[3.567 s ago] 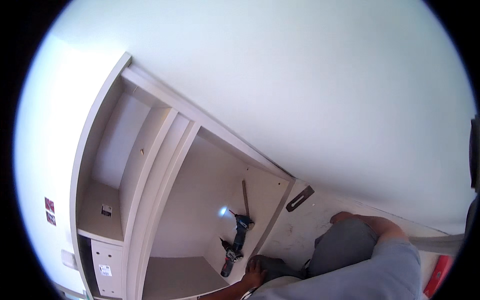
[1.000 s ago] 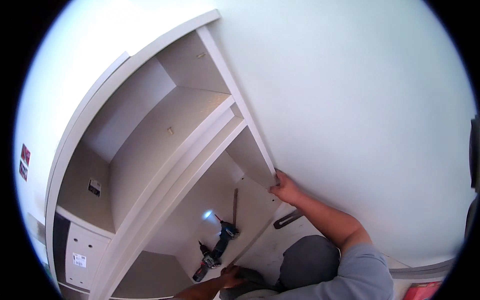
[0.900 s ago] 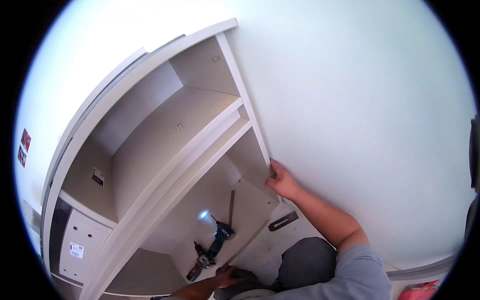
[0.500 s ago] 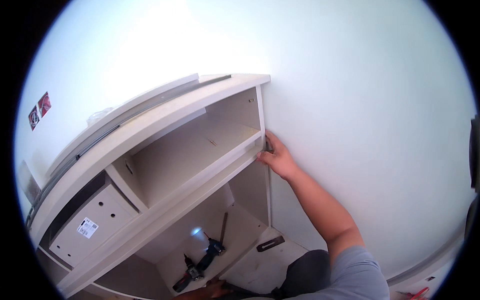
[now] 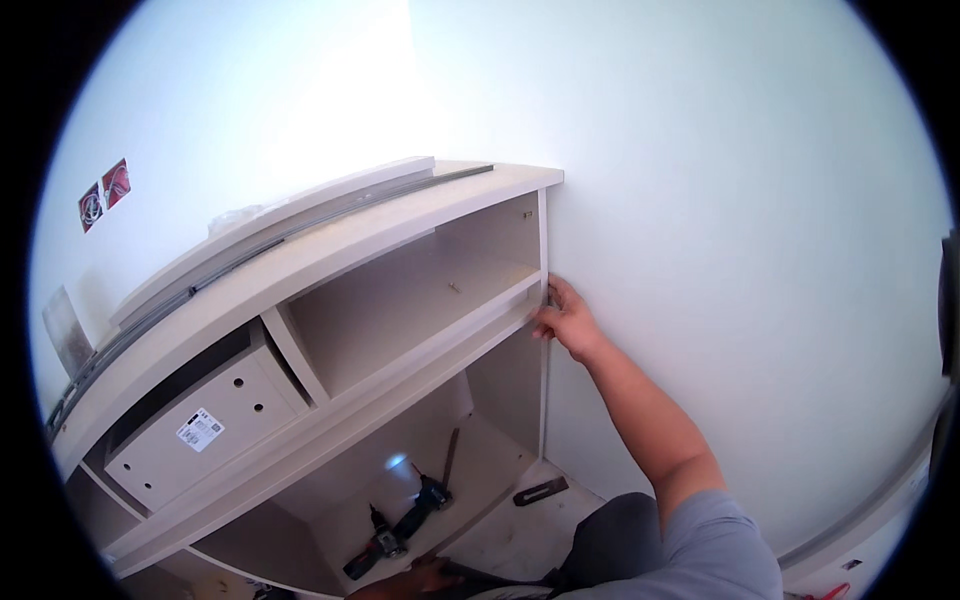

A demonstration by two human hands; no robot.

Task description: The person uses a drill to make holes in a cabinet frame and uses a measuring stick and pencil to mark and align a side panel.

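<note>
A pale beige cabinet [image 5: 400, 375] with open compartments stands against the wall. At its right end, my right hand [image 5: 568, 325] grips the front edge of the side panel [image 5: 544, 235], thumb on the front by the rail and fingers on the outer side. My left hand [image 5: 425, 577] is low at the bottom edge, beside the lower compartment, mostly shadowed; its fingers are hard to make out. In the lower compartment near it lie two cordless drill drivers [image 5: 378, 545] [image 5: 431, 495], one casting a bright light spot on the back panel.
A drawer [image 5: 205, 425] with a label sits in the upper left. Metal rails [image 5: 330, 215] and a board [image 5: 300, 202] lie on the cabinet top. A small screw-like piece [image 5: 453, 287] rests on the upper shelf. A dark slotted bar [image 5: 540, 491] lies on the floor by the wall.
My view has shifted, so the cabinet sits slightly lower and further right. My right hand stays at the side panel's edge, its fingers slightly repositioned. The drills have not moved.
</note>
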